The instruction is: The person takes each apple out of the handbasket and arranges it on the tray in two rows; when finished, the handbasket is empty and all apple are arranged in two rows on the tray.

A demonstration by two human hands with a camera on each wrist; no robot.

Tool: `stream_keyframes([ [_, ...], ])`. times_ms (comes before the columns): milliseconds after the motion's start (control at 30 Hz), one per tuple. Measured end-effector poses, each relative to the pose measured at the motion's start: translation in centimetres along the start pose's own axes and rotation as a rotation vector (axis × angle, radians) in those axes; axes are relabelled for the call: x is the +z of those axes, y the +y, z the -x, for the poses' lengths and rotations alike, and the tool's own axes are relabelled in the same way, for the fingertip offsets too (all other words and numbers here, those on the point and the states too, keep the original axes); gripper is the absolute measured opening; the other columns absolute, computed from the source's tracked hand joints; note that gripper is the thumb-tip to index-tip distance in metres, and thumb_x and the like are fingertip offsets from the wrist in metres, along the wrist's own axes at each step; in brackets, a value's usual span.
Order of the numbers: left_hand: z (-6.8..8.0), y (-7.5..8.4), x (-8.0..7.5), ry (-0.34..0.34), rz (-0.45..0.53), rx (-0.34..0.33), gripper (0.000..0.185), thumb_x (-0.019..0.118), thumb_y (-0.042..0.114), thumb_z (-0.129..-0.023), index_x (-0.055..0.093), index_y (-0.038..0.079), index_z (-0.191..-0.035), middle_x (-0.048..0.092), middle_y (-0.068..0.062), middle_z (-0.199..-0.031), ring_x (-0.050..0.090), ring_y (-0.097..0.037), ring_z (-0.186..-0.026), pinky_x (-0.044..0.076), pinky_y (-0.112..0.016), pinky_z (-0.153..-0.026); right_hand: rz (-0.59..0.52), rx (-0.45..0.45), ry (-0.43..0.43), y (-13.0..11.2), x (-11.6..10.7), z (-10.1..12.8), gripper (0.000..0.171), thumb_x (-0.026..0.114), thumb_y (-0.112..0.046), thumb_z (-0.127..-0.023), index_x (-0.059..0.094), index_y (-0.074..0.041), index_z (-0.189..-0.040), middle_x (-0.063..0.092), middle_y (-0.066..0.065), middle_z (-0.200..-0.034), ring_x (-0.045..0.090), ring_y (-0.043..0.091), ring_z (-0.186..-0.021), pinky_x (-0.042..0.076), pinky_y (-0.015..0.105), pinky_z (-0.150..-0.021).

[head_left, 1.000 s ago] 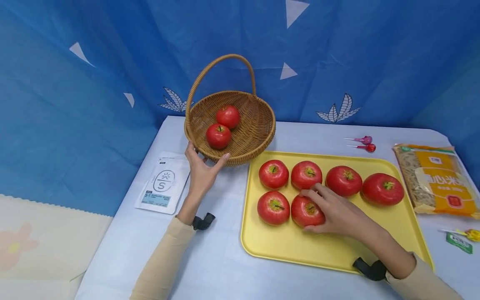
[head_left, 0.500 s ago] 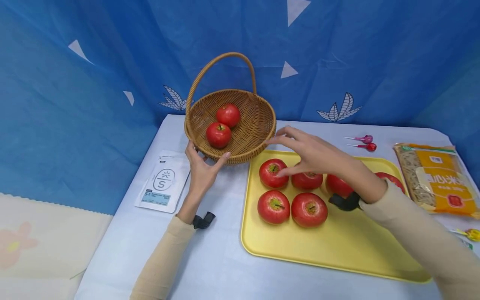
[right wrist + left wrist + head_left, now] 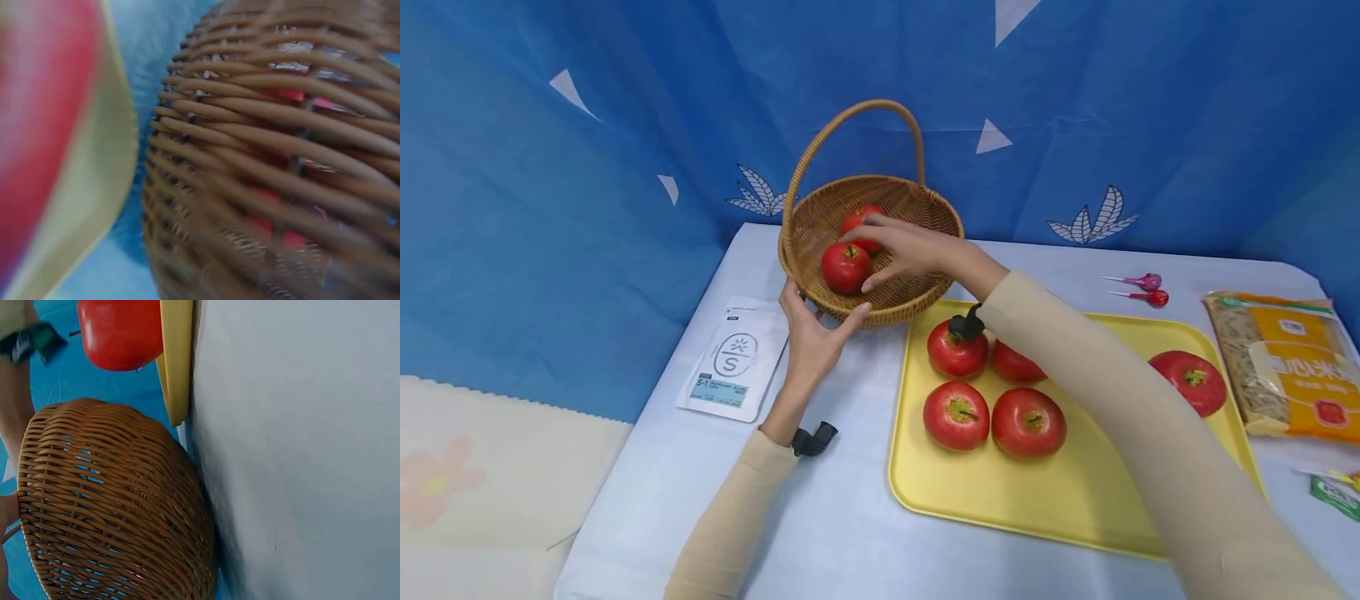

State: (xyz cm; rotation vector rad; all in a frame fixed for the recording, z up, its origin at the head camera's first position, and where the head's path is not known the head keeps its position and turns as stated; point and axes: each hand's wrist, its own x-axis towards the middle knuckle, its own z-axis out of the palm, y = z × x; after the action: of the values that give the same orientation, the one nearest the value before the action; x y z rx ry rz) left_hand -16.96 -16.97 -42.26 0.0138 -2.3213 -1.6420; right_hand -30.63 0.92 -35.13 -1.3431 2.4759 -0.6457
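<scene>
Reaching over the rim, the right hand (image 3: 904,250) now lies inside the basket (image 3: 925,200), fingers spread and relaxed above its two tomatoes (image 3: 847,267); whether it has just let one go I cannot tell, and it grips nothing that shows. Half a second ago it was above the tray (image 3: 1075,517) just right of the basket; a second ago it lay on a front-row tomato there. The left hand (image 3: 812,337) has stayed at the basket's near wall, thumb and fingers curled against the weave, steadying it. Five tomatoes show on the tray, the sleeve hiding part of the back row. Left of the basket lies a white pouch (image 3: 733,362); its handle arches above the far rim, so the near and right sides are the open way in
</scene>
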Motion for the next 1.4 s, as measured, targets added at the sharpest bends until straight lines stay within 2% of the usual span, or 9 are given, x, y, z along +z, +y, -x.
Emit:
stream_keyframes([
  [200, 0.1, -0.5, 0.1, -0.003, -0.024, 0.009, 0.107, 0.08, 0.039, -0.08, 0.007, 0.011, -0.154, 0.014, -0.017, -0.153, 0.032, -0.034, -0.141, 0.042, -0.052, -0.109, -0.016, 0.061, -0.095, 0.8, 1.2, -3.1, 0.079, 0.078, -0.038, -0.082, 0.039, -0.022, -0.15, 0.031, 0.01, -0.154, 0.031, 0.03, -0.142, 0.033, 0.053, -0.114],
  [367, -0.1, -0.4, 0.1, 0.006, -0.022, 0.016, 0.107, 0.08, 0.04, -0.08, 0.008, 0.011, -0.154, 0.015, -0.018, -0.153, 0.032, -0.034, -0.14, 0.041, -0.053, -0.108, 0.066, 0.038, -0.167, 1.0, 2.4, -4.8, 0.076, 0.078, -0.026, -0.083, 0.041, -0.023, -0.149, 0.026, 0.01, -0.157, 0.018, 0.038, -0.146, 0.023, 0.061, -0.116],
  [567, -0.5, -0.2, 0.1, 0.004, -0.019, 0.019, 0.107, 0.081, 0.036, -0.08, 0.007, 0.01, -0.154, 0.015, -0.017, -0.153, 0.033, -0.035, -0.14, 0.042, -0.052, -0.108, 0.113, 0.047, -0.158, 0.9, 2.4, -5.2, 0.07, 0.08, -0.016, -0.08, 0.049, -0.025, -0.142, 0.031, 0.006, -0.149, 0.026, 0.031, -0.141, 0.031, 0.058, -0.113],
  [733, -0.4, 0.0, 0.0, 0.0, -0.001, 0.003, 0.11, 0.082, 0.028, -0.08, 0.004, 0.012, -0.155, 0.012, -0.017, -0.155, 0.031, -0.037, -0.141, 0.04, -0.056, -0.108, 0.163, 0.023, -0.161, 0.9, 2.5, -5.5, 0.071, 0.08, -0.015, -0.08, 0.046, -0.023, -0.142, 0.032, 0.008, -0.148, 0.029, 0.031, -0.141, 0.029, 0.058, -0.114],
  [867, -0.3, -0.1, -0.1, -0.001, -0.016, -0.01, 0.109, 0.081, 0.03, -0.08, 0.004, 0.013, -0.155, 0.011, -0.014, -0.156, 0.03, -0.036, -0.142, 0.04, -0.055, -0.109, 0.119, -0.004, -0.119, 0.6, 2.5, -5.1, 0.072, 0.083, -0.019, -0.078, 0.048, -0.021, -0.141, 0.036, 0.01, -0.147, 0.036, 0.031, -0.137, 0.034, 0.055, -0.112],
  [1000, -0.2, -0.4, 0.0, 0.001, -0.029, -0.006, 0.107, 0.081, 0.036, -0.08, 0.007, 0.012, -0.154, 0.014, -0.015, -0.154, 0.033, -0.034, -0.14, 0.042, -0.053, -0.107, 0.043, -0.033, -0.025, 0.0, 1.6, -3.2, 0.072, 0.084, -0.023, -0.077, 0.051, -0.022, -0.141, 0.043, 0.008, -0.141, 0.042, 0.026, -0.13, 0.044, 0.047, -0.105],
  [1100, -0.4, -0.5, 0.1, -0.001, -0.034, 0.003, 0.107, 0.081, 0.036, -0.08, 0.008, 0.012, -0.154, 0.015, -0.017, -0.153, 0.034, -0.035, -0.139, 0.043, -0.053, -0.107, 0.051, -0.041, 0.062, -0.8, 0.0, -0.5, 0.072, 0.085, -0.026, -0.076, 0.052, -0.023, -0.139, 0.047, 0.007, -0.134, 0.044, 0.025, -0.124, 0.048, 0.044, -0.1],
  [1300, -0.8, -0.9, 0.2, 0.001, -0.003, 0.017, 0.109, 0.083, 0.026, -0.079, 0.005, 0.012, -0.155, 0.012, -0.02, -0.154, 0.031, -0.041, -0.138, 0.039, -0.059, -0.107, 0.152, -0.05, 0.248, -1.6, -2.5, 7.0, 0.072, 0.088, -0.027, -0.071, 0.057, -0.019, -0.135, 0.05, 0.011, -0.131, 0.045, 0.029, -0.118, 0.051, 0.049, -0.092],
  [1400, -0.7, 0.1, 0.1, -0.004, -0.008, 0.019, 0.109, 0.082, 0.02, -0.079, 0.005, 0.009, -0.155, 0.012, -0.023, -0.154, 0.03, -0.043, -0.139, 0.038, -0.061, -0.108, 0.177, -0.041, 0.312, -1.7, -2.9, 11.1, 0.071, 0.09, -0.024, -0.069, 0.058, -0.018, -0.132, 0.051, 0.013, -0.13, 0.045, 0.029, -0.115, 0.053, 0.049, -0.085],
])
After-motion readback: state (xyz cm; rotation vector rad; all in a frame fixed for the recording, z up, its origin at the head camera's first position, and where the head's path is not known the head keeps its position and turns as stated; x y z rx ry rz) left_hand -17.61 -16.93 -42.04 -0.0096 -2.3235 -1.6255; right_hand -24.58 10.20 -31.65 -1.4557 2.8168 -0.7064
